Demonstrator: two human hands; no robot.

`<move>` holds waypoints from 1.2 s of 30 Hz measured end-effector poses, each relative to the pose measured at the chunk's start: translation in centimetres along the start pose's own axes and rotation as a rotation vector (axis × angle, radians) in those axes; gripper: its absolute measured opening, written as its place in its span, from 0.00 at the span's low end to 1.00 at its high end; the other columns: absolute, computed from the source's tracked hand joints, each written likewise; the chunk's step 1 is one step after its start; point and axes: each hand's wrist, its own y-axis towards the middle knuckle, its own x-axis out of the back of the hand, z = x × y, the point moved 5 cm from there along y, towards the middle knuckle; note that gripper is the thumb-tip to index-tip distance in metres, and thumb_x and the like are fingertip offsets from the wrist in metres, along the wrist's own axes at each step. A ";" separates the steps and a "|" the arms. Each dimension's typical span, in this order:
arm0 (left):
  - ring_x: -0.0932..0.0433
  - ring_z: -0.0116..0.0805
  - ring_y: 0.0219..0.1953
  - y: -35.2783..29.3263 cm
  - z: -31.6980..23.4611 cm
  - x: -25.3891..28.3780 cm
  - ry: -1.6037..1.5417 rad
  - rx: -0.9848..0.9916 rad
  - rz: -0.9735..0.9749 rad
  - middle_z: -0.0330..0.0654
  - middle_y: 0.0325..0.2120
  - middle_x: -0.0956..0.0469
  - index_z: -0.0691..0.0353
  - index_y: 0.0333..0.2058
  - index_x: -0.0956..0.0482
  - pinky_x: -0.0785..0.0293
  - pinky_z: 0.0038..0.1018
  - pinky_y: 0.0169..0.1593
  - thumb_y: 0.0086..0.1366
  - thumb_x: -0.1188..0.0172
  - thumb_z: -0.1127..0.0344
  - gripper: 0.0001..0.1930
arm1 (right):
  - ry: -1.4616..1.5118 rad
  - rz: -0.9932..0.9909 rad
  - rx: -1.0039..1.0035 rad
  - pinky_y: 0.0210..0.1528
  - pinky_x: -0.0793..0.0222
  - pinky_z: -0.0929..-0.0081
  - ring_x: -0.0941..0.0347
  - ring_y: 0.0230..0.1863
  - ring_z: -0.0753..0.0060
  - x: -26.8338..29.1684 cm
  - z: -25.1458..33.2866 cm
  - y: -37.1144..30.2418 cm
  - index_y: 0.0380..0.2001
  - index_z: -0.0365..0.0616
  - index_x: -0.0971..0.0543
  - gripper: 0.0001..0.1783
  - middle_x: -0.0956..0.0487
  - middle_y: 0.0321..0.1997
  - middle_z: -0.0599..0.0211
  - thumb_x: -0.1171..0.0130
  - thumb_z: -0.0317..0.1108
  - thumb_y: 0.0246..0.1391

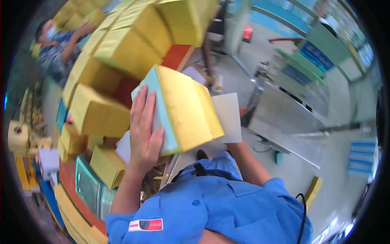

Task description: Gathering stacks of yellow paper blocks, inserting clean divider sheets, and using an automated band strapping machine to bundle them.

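Observation:
A thick block of stacked yellow paper (189,107) is up in front of my chest, tilted, with a light blue sheet (155,103) on its left face. My left hand (144,120) presses against that blue face, fingers stretched along it and the thumb apart, bracing the block. At the block's right end a stiff white board (228,118) juts out. Behind this board lies my right hand (242,111); only a bit of skin shows past its edge, with the forearm below, and the fingers' grip is hidden.
Tall yellow paper stacks (130,44) stand on a red-brown table (73,179) ahead and left. Smaller yellow blocks (106,164) lie near a green-rimmed glass panel (87,185). A grey metal machine table (284,114) is at right. Another person (57,53) works at far left.

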 end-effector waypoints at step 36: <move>0.40 0.38 0.65 2.1 -18.2 -44.9 -1.144 0.584 0.398 0.47 0.63 0.38 0.68 0.65 0.44 0.48 0.33 0.68 0.71 0.57 0.52 0.31 | -1.020 -0.972 0.196 0.51 0.29 0.67 0.23 0.48 0.60 32.8 35.2 -25.6 0.54 0.46 0.26 0.21 0.20 0.45 0.56 0.50 0.24 0.56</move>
